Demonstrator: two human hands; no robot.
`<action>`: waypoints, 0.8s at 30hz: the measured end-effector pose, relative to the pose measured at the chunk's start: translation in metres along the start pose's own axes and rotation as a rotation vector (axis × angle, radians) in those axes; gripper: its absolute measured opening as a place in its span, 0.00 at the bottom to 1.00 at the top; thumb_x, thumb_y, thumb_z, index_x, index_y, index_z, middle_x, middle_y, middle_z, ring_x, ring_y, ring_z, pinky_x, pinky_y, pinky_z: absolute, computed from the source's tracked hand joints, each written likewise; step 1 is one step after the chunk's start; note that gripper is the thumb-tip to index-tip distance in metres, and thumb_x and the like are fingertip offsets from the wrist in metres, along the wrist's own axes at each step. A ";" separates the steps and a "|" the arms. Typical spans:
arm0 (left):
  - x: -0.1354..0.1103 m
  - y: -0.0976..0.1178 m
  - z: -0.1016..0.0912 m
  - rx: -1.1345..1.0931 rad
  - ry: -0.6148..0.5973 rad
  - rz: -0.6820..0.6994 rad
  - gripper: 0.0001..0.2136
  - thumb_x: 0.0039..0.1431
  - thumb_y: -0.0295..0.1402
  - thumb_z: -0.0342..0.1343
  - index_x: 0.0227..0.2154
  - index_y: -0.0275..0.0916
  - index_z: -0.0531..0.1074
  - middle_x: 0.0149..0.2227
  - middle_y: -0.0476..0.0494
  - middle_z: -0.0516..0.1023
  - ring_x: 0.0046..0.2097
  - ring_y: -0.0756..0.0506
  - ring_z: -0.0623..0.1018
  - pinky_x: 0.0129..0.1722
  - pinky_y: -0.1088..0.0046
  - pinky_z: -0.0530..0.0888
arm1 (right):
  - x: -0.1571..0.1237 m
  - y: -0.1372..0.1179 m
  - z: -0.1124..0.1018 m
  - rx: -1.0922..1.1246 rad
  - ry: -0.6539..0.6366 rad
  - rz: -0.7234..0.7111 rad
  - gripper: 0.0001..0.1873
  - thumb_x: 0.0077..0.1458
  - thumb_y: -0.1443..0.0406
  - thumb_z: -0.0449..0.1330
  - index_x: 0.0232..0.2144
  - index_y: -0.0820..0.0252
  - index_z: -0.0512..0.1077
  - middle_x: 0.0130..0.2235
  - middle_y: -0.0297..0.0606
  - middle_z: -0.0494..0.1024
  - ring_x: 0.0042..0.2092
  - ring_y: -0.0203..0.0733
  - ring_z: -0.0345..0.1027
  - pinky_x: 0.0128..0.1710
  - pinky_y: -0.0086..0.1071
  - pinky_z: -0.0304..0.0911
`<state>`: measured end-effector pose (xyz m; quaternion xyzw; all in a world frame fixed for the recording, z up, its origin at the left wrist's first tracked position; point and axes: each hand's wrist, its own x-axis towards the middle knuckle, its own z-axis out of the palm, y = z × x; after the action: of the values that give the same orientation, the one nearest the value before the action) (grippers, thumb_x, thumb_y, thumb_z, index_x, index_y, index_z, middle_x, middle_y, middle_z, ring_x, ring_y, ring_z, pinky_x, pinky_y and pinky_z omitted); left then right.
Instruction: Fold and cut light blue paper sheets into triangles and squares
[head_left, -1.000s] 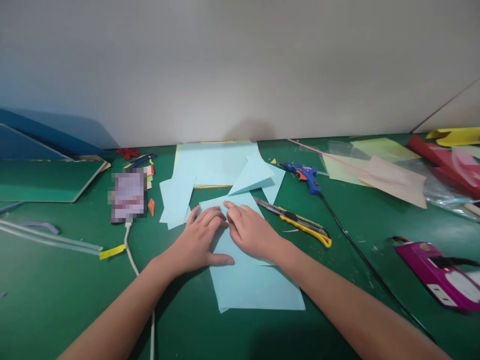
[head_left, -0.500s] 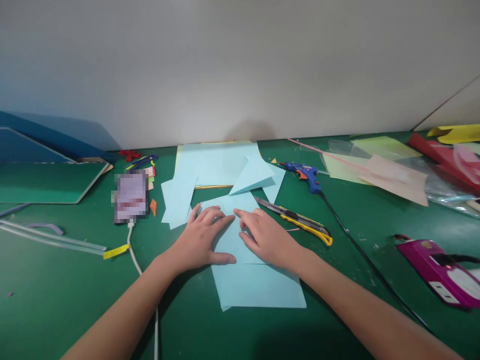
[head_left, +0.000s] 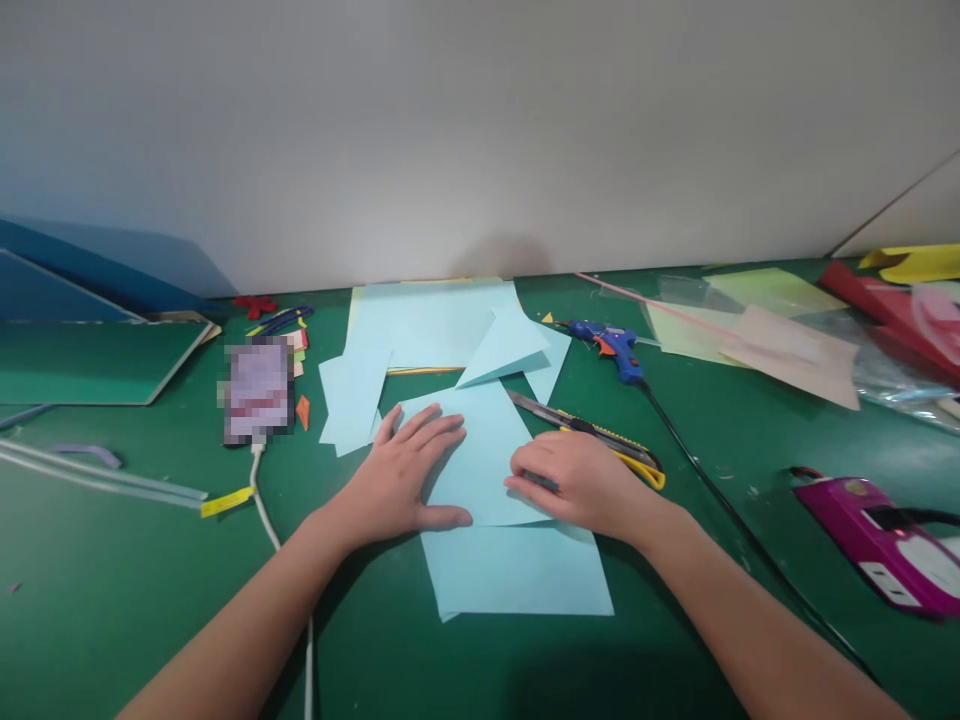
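Note:
A light blue sheet of paper lies in front of me, over another light blue sheet whose lower part shows. My left hand rests flat on the left side of the upper sheet, fingers spread and thumb out. On the right side of that sheet, my right hand is curled, its fingertips drawn in near the thumb, and I see nothing between them. A yellow-handled utility knife lies just behind my right hand, partly covered by it.
More light blue paper lies at the back, with a folded piece beside it. A blue glue gun is to the right, its cord trailing forward past a magenta power strip. A pixelated device with a white cable lies left.
My right hand has moved right and slightly toward me, from the middle of the sheet to its right side, and its pointing finger has curled in. My left hand stays put, fingers slightly more spread.

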<state>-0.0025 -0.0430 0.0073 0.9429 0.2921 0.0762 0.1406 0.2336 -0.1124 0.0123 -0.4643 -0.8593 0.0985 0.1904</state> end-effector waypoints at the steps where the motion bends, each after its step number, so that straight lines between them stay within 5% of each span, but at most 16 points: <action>1: 0.000 0.001 0.000 -0.008 0.017 -0.003 0.34 0.52 0.55 0.55 0.59 0.44 0.60 0.62 0.39 0.62 0.65 0.34 0.56 0.63 0.46 0.42 | 0.000 0.002 0.001 0.028 0.002 0.009 0.10 0.61 0.63 0.53 0.28 0.59 0.67 0.27 0.35 0.72 0.31 0.39 0.64 0.31 0.31 0.53; 8: 0.004 0.006 0.007 0.022 0.253 -0.073 0.09 0.61 0.39 0.53 0.41 0.43 0.72 0.49 0.44 0.77 0.55 0.39 0.71 0.61 0.45 0.48 | 0.004 0.003 0.010 0.114 0.033 0.188 0.06 0.56 0.64 0.61 0.35 0.60 0.68 0.35 0.39 0.73 0.35 0.40 0.65 0.34 0.33 0.58; 12: 0.006 0.009 0.009 0.055 0.375 -0.037 0.09 0.64 0.33 0.48 0.31 0.41 0.73 0.43 0.44 0.80 0.48 0.41 0.76 0.57 0.52 0.59 | 0.007 0.001 0.012 0.151 0.033 0.231 0.07 0.55 0.64 0.62 0.37 0.60 0.70 0.35 0.38 0.73 0.35 0.41 0.65 0.34 0.33 0.59; 17: 0.005 0.013 0.015 0.069 0.252 0.071 0.14 0.66 0.29 0.42 0.49 0.42 0.68 0.55 0.42 0.72 0.60 0.40 0.66 0.57 0.52 0.58 | 0.010 -0.003 0.016 0.166 0.006 0.168 0.09 0.55 0.63 0.63 0.39 0.59 0.72 0.33 0.37 0.72 0.35 0.41 0.65 0.33 0.33 0.59; 24: 0.005 0.015 0.017 0.165 0.252 0.019 0.11 0.64 0.29 0.43 0.44 0.42 0.70 0.38 0.43 0.73 0.44 0.42 0.72 0.54 0.53 0.59 | 0.013 -0.007 0.016 0.213 -0.019 0.206 0.11 0.53 0.65 0.64 0.39 0.61 0.72 0.32 0.36 0.70 0.35 0.40 0.64 0.33 0.32 0.58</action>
<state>0.0133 -0.0560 -0.0036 0.9369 0.3040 0.1712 0.0241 0.2152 -0.1054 0.0036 -0.5261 -0.7936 0.2127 0.2195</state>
